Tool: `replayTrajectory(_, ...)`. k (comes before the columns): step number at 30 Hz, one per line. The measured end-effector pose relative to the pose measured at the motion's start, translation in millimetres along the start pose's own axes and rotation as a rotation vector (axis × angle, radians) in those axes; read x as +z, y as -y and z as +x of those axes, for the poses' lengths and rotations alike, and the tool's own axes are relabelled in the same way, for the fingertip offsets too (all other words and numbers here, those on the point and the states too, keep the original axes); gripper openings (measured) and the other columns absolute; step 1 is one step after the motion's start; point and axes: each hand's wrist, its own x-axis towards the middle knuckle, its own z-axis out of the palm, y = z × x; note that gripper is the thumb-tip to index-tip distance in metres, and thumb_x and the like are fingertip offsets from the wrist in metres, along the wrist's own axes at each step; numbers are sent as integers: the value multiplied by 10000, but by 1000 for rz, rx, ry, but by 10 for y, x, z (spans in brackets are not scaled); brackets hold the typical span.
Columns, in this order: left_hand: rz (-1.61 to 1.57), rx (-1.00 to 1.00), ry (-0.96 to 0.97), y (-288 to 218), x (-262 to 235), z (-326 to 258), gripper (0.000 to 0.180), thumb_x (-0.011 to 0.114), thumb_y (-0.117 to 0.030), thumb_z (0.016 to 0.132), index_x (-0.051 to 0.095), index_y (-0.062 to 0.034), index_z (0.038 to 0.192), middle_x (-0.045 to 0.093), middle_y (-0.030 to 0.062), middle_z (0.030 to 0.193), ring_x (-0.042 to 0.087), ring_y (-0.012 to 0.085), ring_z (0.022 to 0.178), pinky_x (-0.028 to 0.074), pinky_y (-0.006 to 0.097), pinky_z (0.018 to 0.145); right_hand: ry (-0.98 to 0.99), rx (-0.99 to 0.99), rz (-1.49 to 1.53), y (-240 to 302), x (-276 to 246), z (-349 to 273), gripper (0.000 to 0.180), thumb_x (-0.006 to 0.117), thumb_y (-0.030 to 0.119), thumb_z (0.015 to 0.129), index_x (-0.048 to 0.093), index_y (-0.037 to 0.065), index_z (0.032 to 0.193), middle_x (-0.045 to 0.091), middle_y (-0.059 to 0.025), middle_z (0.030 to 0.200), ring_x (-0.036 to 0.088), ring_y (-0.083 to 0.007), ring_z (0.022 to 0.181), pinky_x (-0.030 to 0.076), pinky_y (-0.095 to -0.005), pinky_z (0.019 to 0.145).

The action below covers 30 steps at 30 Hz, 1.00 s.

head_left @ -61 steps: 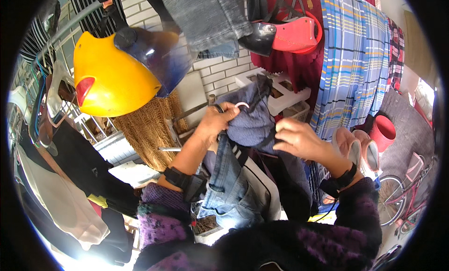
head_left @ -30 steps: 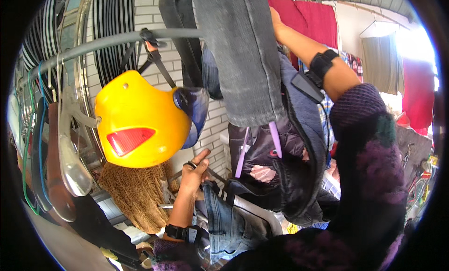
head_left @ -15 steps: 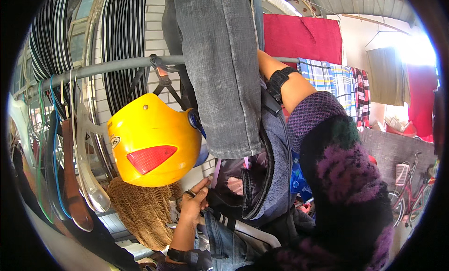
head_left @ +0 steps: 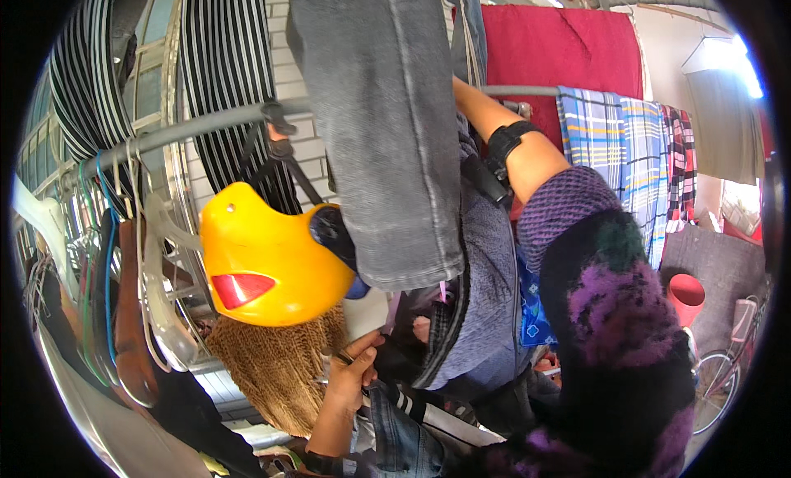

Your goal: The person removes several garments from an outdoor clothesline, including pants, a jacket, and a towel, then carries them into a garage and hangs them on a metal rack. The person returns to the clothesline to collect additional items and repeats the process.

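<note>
A pair of faded grey jeans hangs from a metal rail in front of me. My right forearm, with a black strapped device at the wrist, reaches up behind the jeans, which hide the hand. Below the jeans hangs a blue-grey jacket, its dark lining and zip edge showing. My left hand, wearing a ring, is closed beside the dark lining; what its fingers grip, if anything, is unclear. Left of the jeans hangs a yellow helmet with a red reflector patch, above a brown knitted cloth.
Several hangers crowd the rail at left, near black-and-white striped cloth. Red fabric and a plaid cloth hang at right. Beyond stand a red bucket and a bicycle.
The view has shifted, bringing the red bucket into sight. The helmet appears turned and tilted differently. My left hand stays beside the lining, and my right arm still reaches behind the jeans.
</note>
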Motion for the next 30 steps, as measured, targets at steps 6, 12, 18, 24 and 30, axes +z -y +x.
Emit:
replayTrajectory(6,155,28,-42,169,379,-43,433,572,-147,884,503,63,1257,612,80,1099,457,70,556,400,203,534,147,-188,29,-294,48,-303,424,562,108,872,440,17,1269,414,-192,1339,376,-332,1246,280,-379,1039)
replayTrajectory(12,261,-35,-15,132,354,-84,473,526,-212,913,469,54,1299,594,61,1121,464,84,712,389,212,668,385,-600,300,-412,-239,-1576,480,556,91,888,403,16,1337,377,-186,1412,337,-319,1309,247,-363,1089)
replayTrajectory(18,237,-47,17,136,138,-147,521,452,-246,886,456,52,1314,585,103,1180,524,138,873,378,261,855,43,-813,131,146,-107,-3149,342,594,135,858,583,-9,1169,545,-155,1251,527,-250,1156,405,-348,969)
replayTrajectory(24,86,-109,-61,46,-10,-563,514,439,-211,892,422,27,1348,527,94,1269,515,162,1030,340,279,943,764,53,592,445,1016,-4385,548,733,219,768,521,-79,1176,610,-197,1083,633,-310,928,500,-373,825)
replayTrajectory(30,120,4,-92,-256,106,-1153,540,481,-270,946,363,30,1380,490,128,1294,467,179,1139,319,317,1010,818,111,309,994,1645,-5314,1182,783,501,651,93,-78,1416,362,-325,1351,411,-400,1246,360,-378,1020)
